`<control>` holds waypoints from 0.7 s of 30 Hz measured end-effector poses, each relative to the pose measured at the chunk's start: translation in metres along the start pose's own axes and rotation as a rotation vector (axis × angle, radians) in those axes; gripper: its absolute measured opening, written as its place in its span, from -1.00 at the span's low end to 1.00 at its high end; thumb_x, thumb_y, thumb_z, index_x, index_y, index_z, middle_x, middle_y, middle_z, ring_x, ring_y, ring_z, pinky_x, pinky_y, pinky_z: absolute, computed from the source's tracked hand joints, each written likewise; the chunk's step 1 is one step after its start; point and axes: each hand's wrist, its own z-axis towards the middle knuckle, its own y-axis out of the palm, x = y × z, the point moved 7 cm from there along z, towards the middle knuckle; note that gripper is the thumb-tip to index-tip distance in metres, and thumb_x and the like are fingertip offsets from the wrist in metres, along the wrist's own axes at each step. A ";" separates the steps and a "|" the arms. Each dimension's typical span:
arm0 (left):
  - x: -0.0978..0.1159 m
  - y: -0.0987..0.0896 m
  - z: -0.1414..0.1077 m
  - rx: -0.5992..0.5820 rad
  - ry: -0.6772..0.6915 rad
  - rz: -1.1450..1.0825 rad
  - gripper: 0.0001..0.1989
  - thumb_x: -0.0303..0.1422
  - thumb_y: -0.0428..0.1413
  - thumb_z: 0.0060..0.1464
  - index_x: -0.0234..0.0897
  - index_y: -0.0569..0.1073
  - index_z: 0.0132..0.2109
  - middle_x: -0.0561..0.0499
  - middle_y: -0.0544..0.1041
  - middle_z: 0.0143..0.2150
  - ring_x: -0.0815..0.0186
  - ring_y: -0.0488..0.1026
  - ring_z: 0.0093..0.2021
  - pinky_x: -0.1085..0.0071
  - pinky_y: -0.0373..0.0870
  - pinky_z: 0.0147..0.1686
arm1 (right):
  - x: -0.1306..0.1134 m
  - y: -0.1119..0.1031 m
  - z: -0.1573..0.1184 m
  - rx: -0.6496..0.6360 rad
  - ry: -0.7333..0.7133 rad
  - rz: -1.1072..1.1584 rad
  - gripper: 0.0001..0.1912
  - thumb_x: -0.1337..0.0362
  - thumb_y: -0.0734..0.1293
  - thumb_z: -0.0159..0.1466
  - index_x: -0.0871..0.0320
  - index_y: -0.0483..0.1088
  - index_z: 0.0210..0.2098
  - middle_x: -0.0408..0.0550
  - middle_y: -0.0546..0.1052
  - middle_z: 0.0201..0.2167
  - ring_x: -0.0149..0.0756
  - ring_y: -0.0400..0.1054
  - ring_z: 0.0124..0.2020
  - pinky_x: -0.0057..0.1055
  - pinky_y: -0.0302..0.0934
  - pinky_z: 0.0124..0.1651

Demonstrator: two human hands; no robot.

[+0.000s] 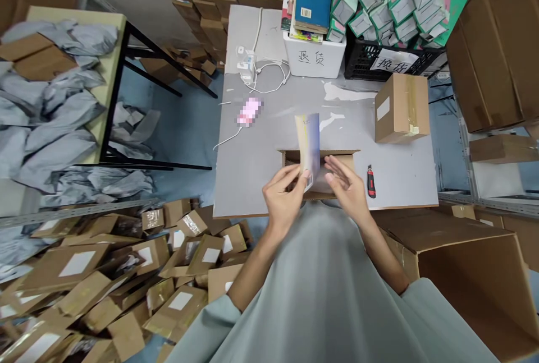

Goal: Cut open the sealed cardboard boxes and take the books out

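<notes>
My left hand (286, 193) pinches the lower end of a thin blue and cream booklet (310, 144), which stands upright above an open cardboard box (342, 156) at the table's front edge. To the right of the booklet, my right hand (346, 186) is over the box with its fingers apart and nothing in them. Both hands hide parts of the box's rim and inside. A red and black box cutter (371, 182) lies on the table right of my right hand.
On the grey table (244, 172) are a taped carton (402, 108), a pixelated phone (250, 111) with a cable, a white bin (314, 59) of books and a black crate (357, 63) of green boxes. A large open carton (471, 239) stands right; many small cartons (181, 301) lie left.
</notes>
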 end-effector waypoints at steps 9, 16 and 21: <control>0.025 0.036 -0.030 -0.285 0.286 0.114 -0.70 -0.38 0.25 0.46 -0.15 0.70 0.25 -0.13 0.73 0.25 0.16 0.72 0.21 0.20 0.68 0.27 | 0.009 -0.003 0.004 0.161 0.048 -0.008 -0.39 -0.34 0.51 0.33 0.11 0.68 -0.10 0.08 0.80 -0.11 0.02 0.71 -0.08 -0.12 0.63 0.00; -0.028 -0.007 0.010 -0.181 -0.246 -0.137 -0.42 0.04 0.43 0.25 -0.25 0.72 0.23 -0.25 0.72 0.20 0.02 0.69 0.15 0.14 0.67 0.12 | 0.008 -0.027 0.003 0.008 0.193 0.112 -0.38 -0.30 0.62 0.24 0.03 0.71 0.03 0.02 0.81 -0.01 0.10 0.72 0.05 0.00 0.64 0.12; -0.051 0.001 -0.004 -0.316 -0.615 -0.454 -0.40 0.10 0.58 -0.03 -0.30 0.79 -0.05 -0.19 0.80 -0.10 0.11 0.70 -0.18 0.26 0.65 -0.17 | 0.017 -0.028 0.000 -0.025 0.242 0.148 -0.36 -0.31 0.65 0.18 0.02 0.73 0.02 0.01 0.81 0.05 0.11 0.71 0.10 0.02 0.62 0.19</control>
